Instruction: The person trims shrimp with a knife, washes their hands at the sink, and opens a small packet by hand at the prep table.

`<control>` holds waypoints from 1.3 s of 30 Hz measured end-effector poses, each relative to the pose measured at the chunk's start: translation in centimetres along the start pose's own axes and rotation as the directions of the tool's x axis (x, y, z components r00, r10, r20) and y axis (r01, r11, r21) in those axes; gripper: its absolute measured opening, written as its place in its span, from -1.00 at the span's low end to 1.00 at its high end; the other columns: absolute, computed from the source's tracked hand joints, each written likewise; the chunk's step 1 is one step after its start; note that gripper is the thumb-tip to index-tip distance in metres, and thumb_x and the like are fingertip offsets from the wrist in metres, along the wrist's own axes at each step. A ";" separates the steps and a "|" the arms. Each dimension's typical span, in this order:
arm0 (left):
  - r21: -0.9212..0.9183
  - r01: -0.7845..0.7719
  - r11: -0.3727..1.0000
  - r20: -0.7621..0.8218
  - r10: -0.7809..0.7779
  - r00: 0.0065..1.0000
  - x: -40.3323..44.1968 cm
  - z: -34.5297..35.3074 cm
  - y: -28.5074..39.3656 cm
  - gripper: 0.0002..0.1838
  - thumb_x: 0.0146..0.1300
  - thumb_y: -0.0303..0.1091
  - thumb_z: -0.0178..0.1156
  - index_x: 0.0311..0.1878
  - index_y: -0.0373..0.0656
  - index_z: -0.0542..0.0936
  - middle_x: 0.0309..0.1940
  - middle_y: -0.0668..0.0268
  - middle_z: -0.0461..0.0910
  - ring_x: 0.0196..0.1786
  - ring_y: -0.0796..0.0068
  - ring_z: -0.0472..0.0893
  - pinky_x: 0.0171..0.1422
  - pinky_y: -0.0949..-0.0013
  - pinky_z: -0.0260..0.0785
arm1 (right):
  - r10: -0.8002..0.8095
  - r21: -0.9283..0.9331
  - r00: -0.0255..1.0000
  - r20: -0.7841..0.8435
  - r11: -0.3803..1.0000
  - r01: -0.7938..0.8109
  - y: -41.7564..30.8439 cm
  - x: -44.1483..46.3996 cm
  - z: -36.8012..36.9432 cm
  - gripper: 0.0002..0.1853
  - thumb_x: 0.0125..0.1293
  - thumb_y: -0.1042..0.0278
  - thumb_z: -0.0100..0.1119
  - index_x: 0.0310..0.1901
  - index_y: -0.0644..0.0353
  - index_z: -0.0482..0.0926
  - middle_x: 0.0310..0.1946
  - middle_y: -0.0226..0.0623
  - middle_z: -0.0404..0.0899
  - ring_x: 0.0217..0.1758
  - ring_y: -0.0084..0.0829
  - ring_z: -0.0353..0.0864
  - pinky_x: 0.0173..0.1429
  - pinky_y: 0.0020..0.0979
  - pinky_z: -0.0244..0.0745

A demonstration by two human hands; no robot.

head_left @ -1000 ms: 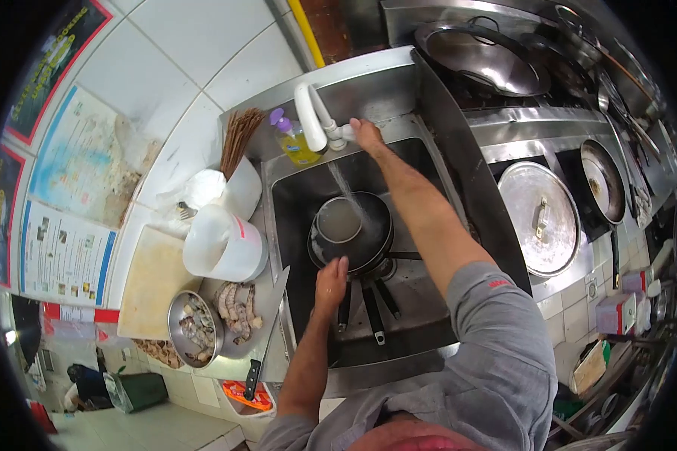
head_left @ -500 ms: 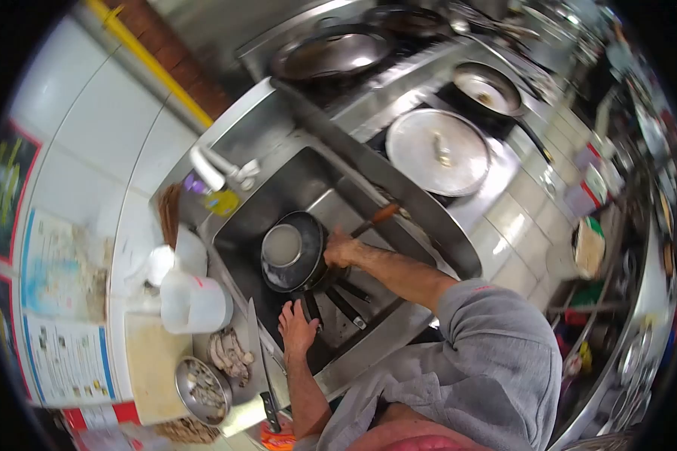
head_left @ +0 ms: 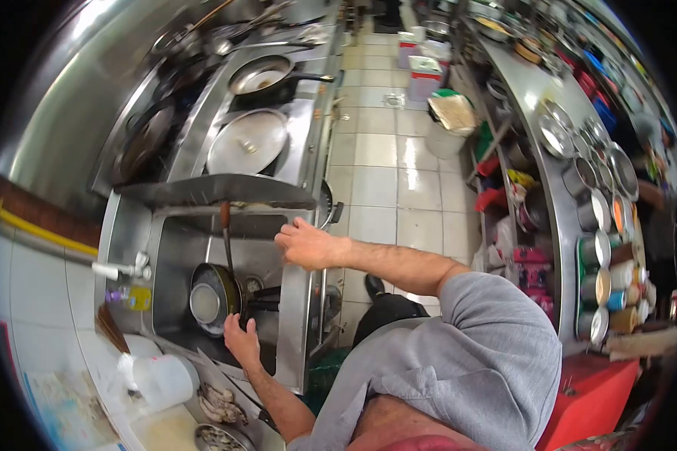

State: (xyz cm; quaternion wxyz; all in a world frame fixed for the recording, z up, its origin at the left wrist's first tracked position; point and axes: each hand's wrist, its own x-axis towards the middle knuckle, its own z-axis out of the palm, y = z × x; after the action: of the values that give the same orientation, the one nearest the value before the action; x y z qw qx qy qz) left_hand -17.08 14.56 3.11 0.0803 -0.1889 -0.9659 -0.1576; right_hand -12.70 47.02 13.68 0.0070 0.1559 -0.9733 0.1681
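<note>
In the sink [head_left: 289,331], a dark frying pan [head_left: 232,289] lies tilted, with a round pale bowl-like piece [head_left: 205,303] inside it. More dark pan handles [head_left: 265,298] stick out to the right. My left hand [head_left: 242,342] is at the pan's near edge, fingers apart, seemingly touching it without gripping. My right hand [head_left: 310,244] hovers over the sink's right rim, away from the pan. Its fingers are curled, and what they hold, if anything, is hidden. A tool with a wooden handle [head_left: 226,216] leans in the sink behind the pan.
A white tap [head_left: 120,269] and a yellow bottle [head_left: 137,298] stand at the sink's left. Along the near counter are a knife [head_left: 229,379], a white plastic jug [head_left: 162,379] and a metal bowl [head_left: 222,437]. A lidded pan [head_left: 248,143] sits on the stove beyond.
My right hand has left the pan and moved right to the sink's rim. The left hand stays near the pan. The view has turned to the right, showing the aisle and shelves.
</note>
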 end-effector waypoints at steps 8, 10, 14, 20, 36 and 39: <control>-0.641 -0.065 0.765 0.007 0.090 0.996 2.2 -3.7 10.9 -0.71 0.27 -0.43 0.22 0.01 -0.37 0.53 0.04 0.20 0.50 -0.11 0.43 0.53 0.02 0.40 0.39 | -0.757 0.800 0.600 -0.258 0.180 0.572 -5.3 -16.2 -11.6 -0.55 0.00 -0.03 0.42 -0.05 -0.09 0.69 -0.12 -0.29 0.32 -0.03 -0.25 0.27 0.16 -0.19 0.17; -0.654 -0.090 0.751 0.030 0.144 0.989 2.6 -3.8 14.2 -0.71 0.26 -0.43 0.22 0.01 -0.37 0.53 0.04 0.19 0.51 -0.10 0.41 0.53 0.03 0.39 0.38 | -0.781 0.792 0.577 -0.240 0.186 0.581 -5.5 -19.0 -12.2 -0.58 0.00 -0.02 0.42 -0.07 -0.12 0.70 -0.07 -0.26 0.29 -0.02 -0.22 0.24 0.14 -0.15 0.16; -0.594 -0.201 0.779 0.073 0.301 0.951 2.5 -2.4 20.4 -0.69 0.24 -0.40 0.23 0.01 -0.35 0.55 0.04 0.17 0.53 -0.04 0.35 0.55 0.07 0.34 0.38 | -0.801 0.756 0.537 -0.264 0.173 0.631 -3.5 -24.0 -12.4 -0.62 -0.05 0.01 0.44 -0.14 -0.14 0.71 -0.03 -0.28 0.26 0.06 -0.22 0.20 0.11 -0.14 0.13; -0.653 -0.184 0.735 0.224 0.420 0.880 1.3 0.0 30.5 -0.67 0.20 -0.42 0.26 0.02 -0.33 0.55 0.08 0.15 0.51 0.00 0.32 0.54 0.13 0.30 0.39 | -0.766 0.788 0.607 -0.212 0.234 0.570 2.0 -32.1 -14.8 -0.59 -0.16 0.00 0.50 -0.20 -0.14 0.72 -0.05 -0.29 0.25 0.09 -0.22 0.20 0.13 -0.10 0.11; -0.615 -0.337 0.712 0.355 0.632 0.689 0.8 4.8 43.7 -0.65 0.19 -0.45 0.26 0.05 -0.31 0.52 0.10 0.11 0.48 0.01 0.24 0.54 0.13 0.25 0.41 | -0.007 -0.038 -0.304 -0.953 0.995 0.095 7.5 -42.3 -14.9 -0.79 0.15 0.13 0.26 -0.38 0.00 0.46 -0.15 -0.26 0.32 -0.22 -0.31 0.35 0.02 -0.09 0.17; -0.613 -0.366 0.700 0.374 0.665 0.646 1.3 6.0 44.5 -0.65 0.19 -0.45 0.27 0.04 -0.30 0.52 0.09 0.13 0.48 -0.01 0.25 0.54 0.12 0.27 0.41 | -0.073 -0.129 -0.561 -0.824 0.990 0.061 7.8 -41.2 -17.3 -0.70 0.20 -0.01 0.19 -0.43 0.04 0.46 -0.14 -0.16 0.35 -0.27 -0.34 0.38 -0.01 -0.08 0.22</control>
State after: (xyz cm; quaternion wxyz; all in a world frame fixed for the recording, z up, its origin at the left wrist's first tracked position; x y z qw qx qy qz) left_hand -1.47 56.12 9.97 -0.2196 -0.5176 -0.7712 -0.2987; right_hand 23.41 72.06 24.79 0.8730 -0.0056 -0.4391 0.2122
